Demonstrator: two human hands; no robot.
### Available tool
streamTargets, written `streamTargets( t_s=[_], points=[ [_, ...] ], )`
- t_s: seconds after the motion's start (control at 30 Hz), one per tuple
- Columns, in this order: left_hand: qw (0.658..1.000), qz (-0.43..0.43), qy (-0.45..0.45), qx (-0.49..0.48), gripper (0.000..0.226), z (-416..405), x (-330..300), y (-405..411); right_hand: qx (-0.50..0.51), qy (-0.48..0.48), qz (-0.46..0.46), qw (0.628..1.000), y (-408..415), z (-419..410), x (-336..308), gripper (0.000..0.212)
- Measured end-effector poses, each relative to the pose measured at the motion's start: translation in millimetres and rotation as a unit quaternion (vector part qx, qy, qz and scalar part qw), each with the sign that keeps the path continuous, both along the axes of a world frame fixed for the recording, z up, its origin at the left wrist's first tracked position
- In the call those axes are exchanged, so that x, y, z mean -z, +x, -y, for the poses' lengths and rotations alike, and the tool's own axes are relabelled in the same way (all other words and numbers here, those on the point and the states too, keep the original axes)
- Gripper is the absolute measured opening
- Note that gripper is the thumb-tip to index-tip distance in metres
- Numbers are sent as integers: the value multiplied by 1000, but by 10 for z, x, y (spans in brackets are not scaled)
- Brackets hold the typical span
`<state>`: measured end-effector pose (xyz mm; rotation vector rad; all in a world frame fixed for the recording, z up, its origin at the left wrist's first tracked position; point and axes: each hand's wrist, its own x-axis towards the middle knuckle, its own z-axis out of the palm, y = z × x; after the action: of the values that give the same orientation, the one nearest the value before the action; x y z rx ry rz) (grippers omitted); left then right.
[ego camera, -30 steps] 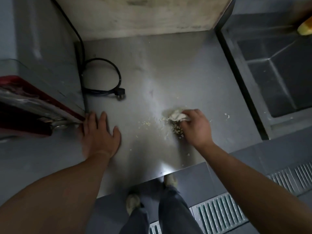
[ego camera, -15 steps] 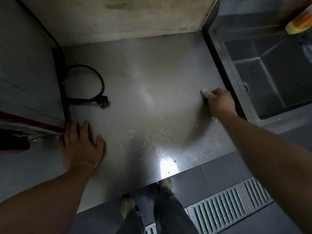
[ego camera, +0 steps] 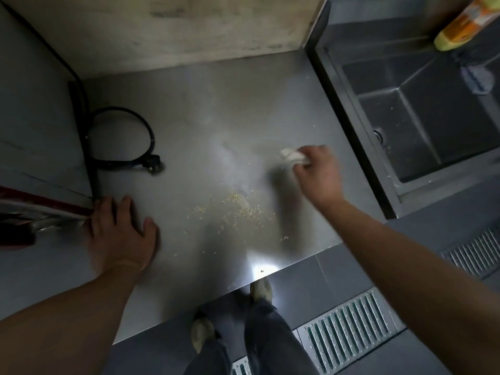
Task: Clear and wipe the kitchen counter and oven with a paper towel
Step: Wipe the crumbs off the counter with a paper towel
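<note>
The right hand (ego camera: 318, 175) has swung back from the sink (ego camera: 422, 125) edge toward mid-bench, fingers curled round a crumpled white paper towel (ego camera: 293, 156) pressed on the smooth steel bench (ego camera: 205, 109). The left hand (ego camera: 121, 234) lies spread flat beside the oven (ego camera: 40, 147). Pale crumbs (ego camera: 240, 207) lie scattered between the hands, near a looped black cord (ego camera: 121, 142).

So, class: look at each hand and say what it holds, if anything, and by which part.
The right hand grips a crumpled paper towel by its near end. The left hand holds nothing, resting flat on the counter.
</note>
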<state>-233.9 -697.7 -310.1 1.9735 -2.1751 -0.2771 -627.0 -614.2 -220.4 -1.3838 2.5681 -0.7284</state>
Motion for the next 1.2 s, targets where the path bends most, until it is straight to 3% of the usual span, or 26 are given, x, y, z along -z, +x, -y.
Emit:
streamTargets(
  t_s=[0.13, 0.27, 0.4, 0.6, 0.77, 0.9, 1.03, 1.2],
  points=[
    [1000, 11, -13, 10, 68, 19, 69, 27, 95, 95, -61, 989, -850, -136, -2, 30],
    [999, 23, -26, 11, 67, 35, 156, 67, 142, 218, -25, 965, -890, -416, 227, 34],
    [999, 25, -37, 9, 66, 56, 183, 59, 162, 154, 11, 975, -217, -533, 353, 30],
    [999, 30, -33, 6, 65, 57, 180, 62, 12, 104, 96, 990, 540, -389, 257, 24],
    [999, 24, -42, 12, 65, 55, 152, 42, 121, 9, 69, 990, -3, -192, 41, 28],
    [998, 35, -44, 13, 66, 59, 171, 56, 202, 64, 25, 977, -661, -203, 42, 32],
    [998, 41, -37, 18, 66, 64, 179, 66, 250, 151, 64, 954, -653, -313, 238, 33],
    [999, 35, -11, 12, 67, 51, 157, 53, 132, 126, 50, 982, 370, -359, 375, 29]
  ],
)
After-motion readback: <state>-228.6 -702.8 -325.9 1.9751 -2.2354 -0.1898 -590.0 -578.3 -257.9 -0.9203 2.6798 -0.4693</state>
